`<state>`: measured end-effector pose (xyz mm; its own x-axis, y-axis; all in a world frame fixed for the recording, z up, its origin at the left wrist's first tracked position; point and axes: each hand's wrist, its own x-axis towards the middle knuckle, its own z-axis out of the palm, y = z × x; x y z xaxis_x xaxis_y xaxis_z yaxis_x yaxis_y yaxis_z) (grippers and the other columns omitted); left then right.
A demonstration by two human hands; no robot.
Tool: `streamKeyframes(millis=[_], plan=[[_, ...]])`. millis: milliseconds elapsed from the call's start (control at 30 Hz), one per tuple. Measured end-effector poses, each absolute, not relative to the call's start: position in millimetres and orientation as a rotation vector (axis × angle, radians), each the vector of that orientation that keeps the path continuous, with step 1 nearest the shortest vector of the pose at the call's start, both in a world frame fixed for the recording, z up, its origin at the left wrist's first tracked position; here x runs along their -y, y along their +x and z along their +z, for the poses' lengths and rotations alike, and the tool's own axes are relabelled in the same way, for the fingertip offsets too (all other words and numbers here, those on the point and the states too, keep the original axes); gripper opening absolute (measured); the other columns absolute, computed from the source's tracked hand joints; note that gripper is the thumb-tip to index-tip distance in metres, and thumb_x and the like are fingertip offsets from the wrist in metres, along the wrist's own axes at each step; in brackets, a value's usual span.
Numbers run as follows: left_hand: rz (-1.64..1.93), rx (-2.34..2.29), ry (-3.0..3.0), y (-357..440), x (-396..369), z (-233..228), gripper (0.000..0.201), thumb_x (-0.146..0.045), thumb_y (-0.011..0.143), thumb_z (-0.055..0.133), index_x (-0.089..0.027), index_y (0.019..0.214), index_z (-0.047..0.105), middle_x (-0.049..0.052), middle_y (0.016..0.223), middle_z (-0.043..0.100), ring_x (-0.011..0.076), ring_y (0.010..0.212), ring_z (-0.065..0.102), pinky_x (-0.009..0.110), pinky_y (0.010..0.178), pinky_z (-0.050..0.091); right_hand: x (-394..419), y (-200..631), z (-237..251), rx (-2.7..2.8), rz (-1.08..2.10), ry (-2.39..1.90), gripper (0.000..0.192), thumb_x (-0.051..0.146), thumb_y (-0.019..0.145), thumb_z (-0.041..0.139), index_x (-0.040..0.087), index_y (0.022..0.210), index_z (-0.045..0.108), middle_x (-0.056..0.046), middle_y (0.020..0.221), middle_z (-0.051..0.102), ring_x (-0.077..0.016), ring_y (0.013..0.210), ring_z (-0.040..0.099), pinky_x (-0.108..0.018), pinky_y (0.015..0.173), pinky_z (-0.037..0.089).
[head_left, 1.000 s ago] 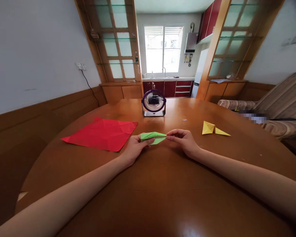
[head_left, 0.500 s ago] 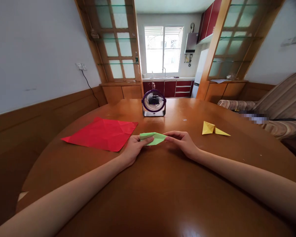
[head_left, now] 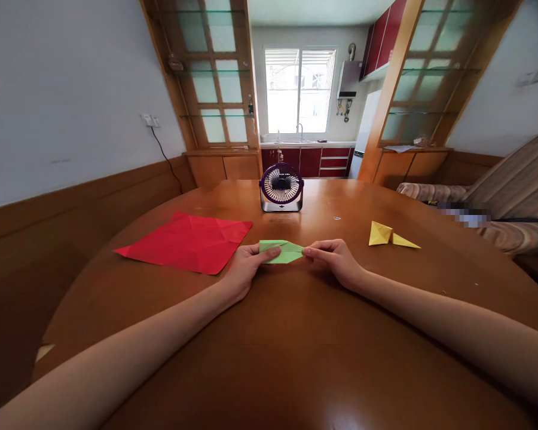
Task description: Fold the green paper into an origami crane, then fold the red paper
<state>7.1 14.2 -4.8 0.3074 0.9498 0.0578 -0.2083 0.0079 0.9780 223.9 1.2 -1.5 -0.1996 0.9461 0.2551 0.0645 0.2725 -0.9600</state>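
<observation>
A small piece of folded green paper [head_left: 288, 253], flat with a point at its right end, is held just above the table. My left hand [head_left: 247, 263] grips its left part, thumb on top and fingers underneath, mostly hidden. At the pointed right tip, my right hand [head_left: 334, 255] pinches the paper between thumb and forefinger. Left of my hands lies a large creased sheet of red paper [head_left: 183, 242]. Over to the right, a yellow folded paper piece [head_left: 381, 234] rests on the table, with a peaked part and a narrow pointed tail.
The round brown wooden table [head_left: 269, 346] fills the lower view. A small purple desk fan [head_left: 281, 186] stands upright beyond my hands. Tiny scraps lie at the right. A striped armchair [head_left: 515, 191] is beside the table's right edge; a wall socket with cable [head_left: 150, 120] is at left.
The green paper now lies flatter, its upper face turned more toward me. Both hands keep their hold on it. The whole view has shifted slightly.
</observation>
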Motion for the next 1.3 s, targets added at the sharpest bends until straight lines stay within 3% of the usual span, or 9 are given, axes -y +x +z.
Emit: streamKeyframes(millis=[433, 567, 733, 1033, 1300], plan=[[1.035, -0.773, 1.219, 4, -16, -5, 0.038, -0.045, 0.073, 0.076, -0.014, 0.095, 0.076, 0.008, 0.086, 0.075, 0.0199, 0.075, 0.067, 0.031, 0.072, 0.049, -8, 227, -9, 1.486, 1.119, -0.959, 0.026, 0.042, 0.069, 0.075, 0.017, 0.061, 0.071, 0.0, 0.061, 0.063, -0.0126, 0.062, 0.052, -0.028, 0.065, 0.041], [1.079, -0.76, 1.172, 9, -15, -3, 0.037, -0.044, 0.071, 0.077, -0.01, 0.086, 0.076, 0.011, 0.083, 0.075, 0.0214, 0.074, 0.067, 0.032, 0.074, 0.05, -6, 225, -7, 1.472, 1.165, -0.956, 0.025, 0.042, 0.068, 0.076, 0.018, 0.06, 0.07, 0.0, 0.06, 0.062, -0.012, 0.06, 0.051, -0.027, 0.063, 0.04], [1.135, -0.796, 1.176, 9, -19, -5, 0.044, -0.053, 0.073, 0.073, -0.009, 0.079, 0.075, 0.011, 0.078, 0.074, 0.0174, 0.063, 0.064, 0.028, 0.062, 0.047, -8, 226, -9, 1.445, 1.202, -0.964, 0.027, 0.041, 0.068, 0.076, 0.017, 0.058, 0.069, 0.0, 0.058, 0.06, -0.0109, 0.058, 0.048, -0.027, 0.059, 0.036], [1.068, -0.716, 1.149, 10, -19, -4, 0.049, -0.054, 0.076, 0.071, -0.008, 0.092, 0.074, 0.014, 0.093, 0.074, 0.0218, 0.081, 0.067, 0.031, 0.07, 0.052, -16, 227, -16, 1.337, 1.279, -0.935, 0.026, 0.038, 0.066, 0.079, 0.016, 0.058, 0.069, 0.001, 0.057, 0.059, -0.0097, 0.054, 0.046, -0.026, 0.054, 0.032], [0.973, -0.685, 1.209, 2, -21, -5, 0.037, -0.033, 0.071, 0.081, -0.013, 0.102, 0.074, 0.011, 0.1, 0.073, 0.0164, 0.079, 0.067, 0.029, 0.079, 0.052, -22, 230, -18, 1.302, 1.19, -0.964, 0.026, 0.04, 0.065, 0.079, 0.016, 0.061, 0.069, 0.001, 0.057, 0.057, -0.0099, 0.053, 0.045, -0.026, 0.052, 0.032]])
